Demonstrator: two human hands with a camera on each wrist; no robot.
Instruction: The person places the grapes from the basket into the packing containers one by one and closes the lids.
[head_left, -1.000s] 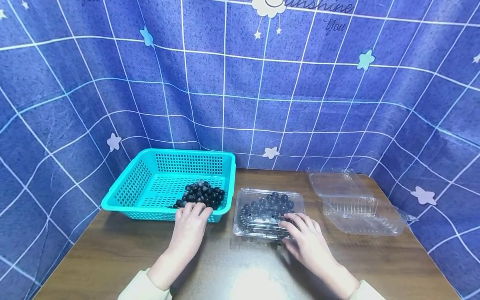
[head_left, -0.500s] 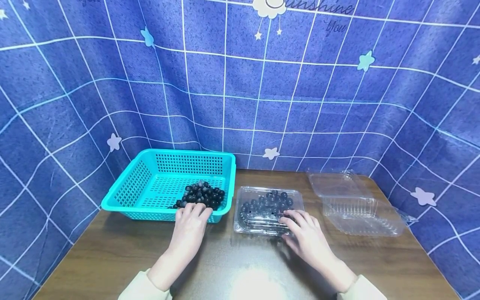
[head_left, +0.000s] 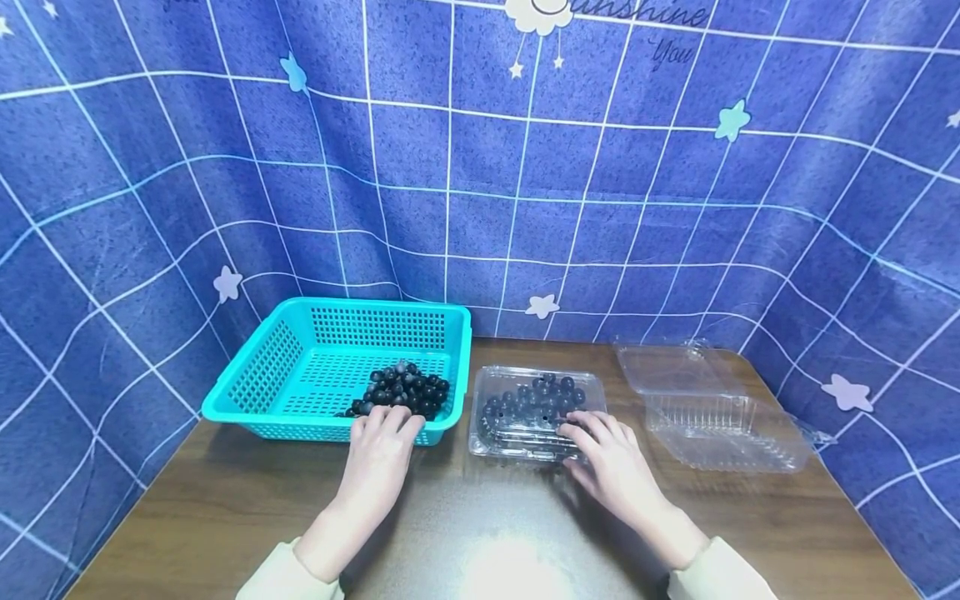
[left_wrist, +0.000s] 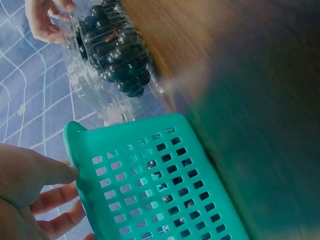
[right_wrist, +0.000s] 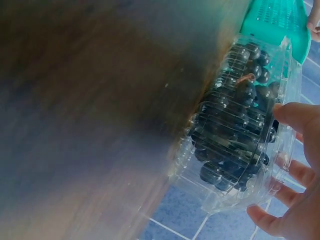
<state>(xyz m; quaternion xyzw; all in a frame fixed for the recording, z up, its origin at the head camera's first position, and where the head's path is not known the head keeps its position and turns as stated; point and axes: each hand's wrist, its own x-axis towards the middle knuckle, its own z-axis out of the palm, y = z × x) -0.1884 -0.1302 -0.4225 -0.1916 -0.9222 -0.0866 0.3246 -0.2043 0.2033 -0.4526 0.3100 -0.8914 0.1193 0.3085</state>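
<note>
In the head view, my left hand [head_left: 381,454] is at the near rim of a turquoise plastic basket [head_left: 442,312], which holds dark grapes [head_left: 408,387] in its right part. The left wrist view shows the thumb [left_wrist: 60,172] against the rim and the fingers curled over it. My right hand [head_left: 618,467] rests at the near right corner of a clear plastic clamshell box [head_left: 517,450], its lid down over more dark grapes [right_wrist: 235,115]. The fingers lie spread over the lid, and the thumb touches the near side.
A second clear clamshell box [head_left: 727,425] stands with its lid raised back on the right of the wooden table [head_left: 442,533]. Behind the table hangs a blue curtain [head_left: 480,225] with a white grid and stars.
The clamshell box with grapes has slid a little away from the person, and the right hand has moved with it. The left hand and the basket stay where they were.
</note>
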